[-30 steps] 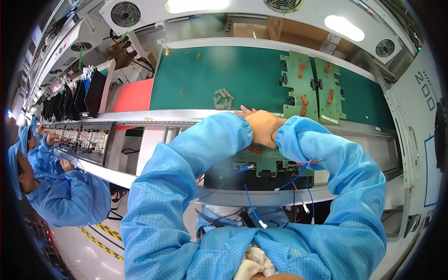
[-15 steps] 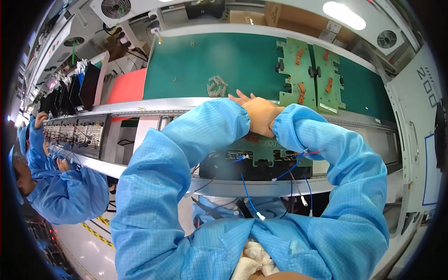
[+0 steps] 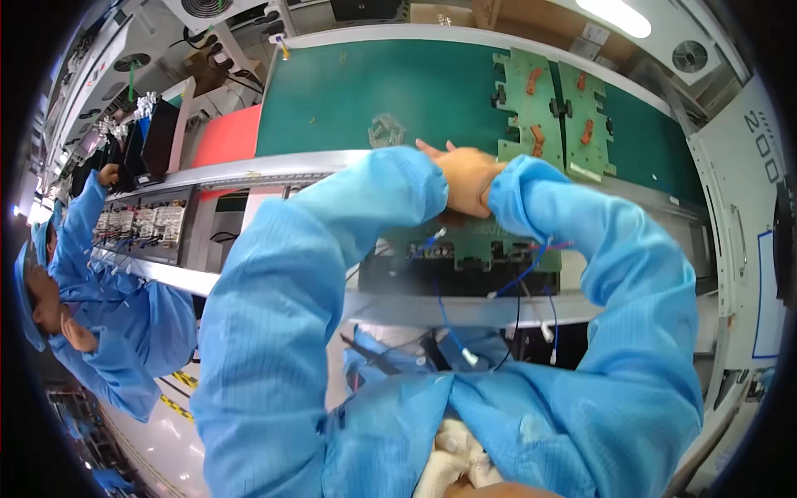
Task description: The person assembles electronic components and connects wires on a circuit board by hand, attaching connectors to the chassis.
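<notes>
My hands overlap above a green circuit board (image 3: pixel 477 247) at the front of the bench. From the left cuff, my left hand (image 3: pixel 462 189) reaches right, its fingers hidden by the overlap. My right hand (image 3: pixel 483 168) crosses it from the other side; a few stretched fingertips, apparently its own, show beyond the left cuff. Whether anything lies under the hands is hidden. The board rests in a black fixture (image 3: pixel 398 279). Blue wires (image 3: pixel 448 319) with white connectors hang over the front edge, and a red wire shows by the right sleeve.
Small clear pieces (image 3: pixel 386 131) lie piled on a green mat (image 3: pixel 332 100). Two green boards (image 3: pixel 527 108) with orange parts stand at the far right. A red sheet (image 3: pixel 228 137) lies left, near dark upright panels (image 3: pixel 158 141). A co-worker in blue (image 3: pixel 124 324) works at the left.
My overlapped hands stay almost in place above the board. The view has shifted slightly. At the left, the co-worker's far arm has reached toward the dark panels and the other hand has lowered.
</notes>
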A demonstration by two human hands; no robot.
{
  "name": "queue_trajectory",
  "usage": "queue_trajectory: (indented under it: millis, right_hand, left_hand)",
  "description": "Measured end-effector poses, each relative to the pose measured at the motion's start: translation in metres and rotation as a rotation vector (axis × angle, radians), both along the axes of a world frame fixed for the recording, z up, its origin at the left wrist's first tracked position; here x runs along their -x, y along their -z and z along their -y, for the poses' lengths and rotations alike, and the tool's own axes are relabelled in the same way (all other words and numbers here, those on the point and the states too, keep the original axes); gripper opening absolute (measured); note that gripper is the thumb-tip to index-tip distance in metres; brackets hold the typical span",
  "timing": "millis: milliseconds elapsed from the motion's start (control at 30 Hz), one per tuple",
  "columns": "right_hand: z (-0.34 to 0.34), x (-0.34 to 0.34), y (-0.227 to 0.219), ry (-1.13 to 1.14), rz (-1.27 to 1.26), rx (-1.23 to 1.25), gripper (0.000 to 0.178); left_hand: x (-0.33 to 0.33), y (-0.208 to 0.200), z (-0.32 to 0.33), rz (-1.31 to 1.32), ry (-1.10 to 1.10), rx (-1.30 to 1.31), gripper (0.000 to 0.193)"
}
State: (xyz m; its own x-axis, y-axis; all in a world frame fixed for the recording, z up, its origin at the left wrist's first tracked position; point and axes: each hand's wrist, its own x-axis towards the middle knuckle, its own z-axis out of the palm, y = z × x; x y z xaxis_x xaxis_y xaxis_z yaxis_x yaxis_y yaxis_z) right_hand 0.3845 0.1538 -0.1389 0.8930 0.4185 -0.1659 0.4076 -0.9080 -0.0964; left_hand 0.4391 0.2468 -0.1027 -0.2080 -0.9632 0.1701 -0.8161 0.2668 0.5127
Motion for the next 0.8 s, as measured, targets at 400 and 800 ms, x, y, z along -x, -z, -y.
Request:
queue_trajectory:
  millis: [400, 800]
  right_hand:
    - [0.010, 0.007, 0.023, 0.160, 0.147, -0.311, 0.039]
    - [0.067, 0.147, -0.115, 0.228, 0.209, -0.226, 0.033]
  left_hand:
    - [-0.009, -0.030, -0.026, 0.236, -0.088, -0.264, 0.060]
    - [-0.036, -0.085, -0.223, 0.162, -0.447, -0.306, 0.043]
